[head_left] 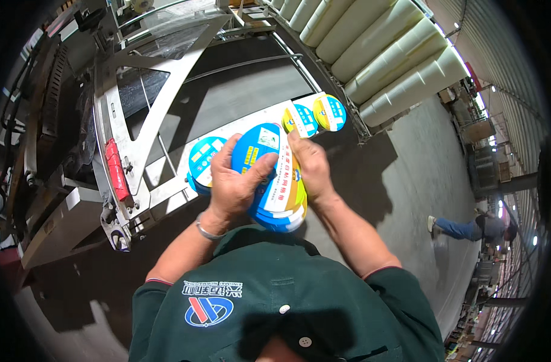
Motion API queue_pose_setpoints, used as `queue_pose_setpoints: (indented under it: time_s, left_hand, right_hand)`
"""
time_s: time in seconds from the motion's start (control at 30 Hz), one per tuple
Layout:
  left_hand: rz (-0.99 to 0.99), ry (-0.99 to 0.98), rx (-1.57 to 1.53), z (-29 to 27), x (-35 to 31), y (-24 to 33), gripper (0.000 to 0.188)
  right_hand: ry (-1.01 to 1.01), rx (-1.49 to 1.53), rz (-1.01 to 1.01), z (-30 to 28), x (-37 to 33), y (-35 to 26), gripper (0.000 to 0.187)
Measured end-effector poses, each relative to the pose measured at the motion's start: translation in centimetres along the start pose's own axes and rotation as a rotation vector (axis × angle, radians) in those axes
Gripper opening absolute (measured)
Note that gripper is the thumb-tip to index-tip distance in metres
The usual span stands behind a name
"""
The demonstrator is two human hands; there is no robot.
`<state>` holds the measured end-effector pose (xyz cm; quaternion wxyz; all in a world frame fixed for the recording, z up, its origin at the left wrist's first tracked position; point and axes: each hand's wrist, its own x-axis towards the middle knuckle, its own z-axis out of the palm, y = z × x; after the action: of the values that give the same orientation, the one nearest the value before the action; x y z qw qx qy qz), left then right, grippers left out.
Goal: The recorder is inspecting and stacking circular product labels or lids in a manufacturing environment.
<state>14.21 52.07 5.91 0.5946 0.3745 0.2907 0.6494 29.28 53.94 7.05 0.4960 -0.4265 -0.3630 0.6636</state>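
Observation:
In front of my chest, both hands hold a thick stack of round printed labels (251, 142), blue with white and yellow parts. My left hand (233, 184) is closed round its left side, thumb pressed across the top face. On the right edge, my right hand (311, 163) grips the stack with its thumb near the top; its other fingers are partly hidden. Just beyond my left hand, a pile of blue and white labels (203, 158) lies on a narrow white board (227, 128). Two blue and yellow piles, one nearer (302, 120) and one farther (331, 113), sit at the board's right end.
A metal machine frame (161, 105) stands to the left, with a red-wrapped part (115, 169) on its side. Large pale rolls (372, 60) lie in a row at the far right. A person (468, 229) walks on the grey floor (420, 175) at right.

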Motion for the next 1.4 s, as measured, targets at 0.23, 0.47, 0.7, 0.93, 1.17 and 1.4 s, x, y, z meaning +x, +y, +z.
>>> queue_pose_setpoints:
  time_s: [0.23, 0.47, 0.7, 0.93, 1.17, 1.4]
  left_hand:
    - [-0.126, -0.052, 0.161, -1.5, 2.5, -2.8, 0.029]
    - [-0.048, 0.031, 0.085, -0.8, 1.8, -1.6, 0.028]
    - [-0.059, 0.084, -0.248, 0.1, 0.7, -4.7, 0.024]
    - [-0.121, 0.024, 0.127, -2.4, 2.0, -4.2, 0.026]
    - [-0.177, 0.138, -0.276, -2.7, 3.9, -7.4, 0.023]
    - [-0.164, 0.083, -0.086, -1.8, 3.2, -5.3, 0.024]
  right_hand:
    - [0.089, -0.111, -0.119, -2.1, 0.7, -0.4, 0.033]
    - [0.071, -0.39, -0.17, -0.8, -0.8, -2.7, 0.026]
    - [0.062, 0.213, 0.163, -2.3, 0.7, 1.8, 0.036]
    - [0.018, -0.236, -0.091, -3.8, 2.9, 1.2, 0.034]
    - [0.115, 0.366, 0.141, -1.2, 4.5, 4.1, 0.032]
    - [-0.032, -0.201, -0.012, -4.9, 5.4, 2.9, 0.033]
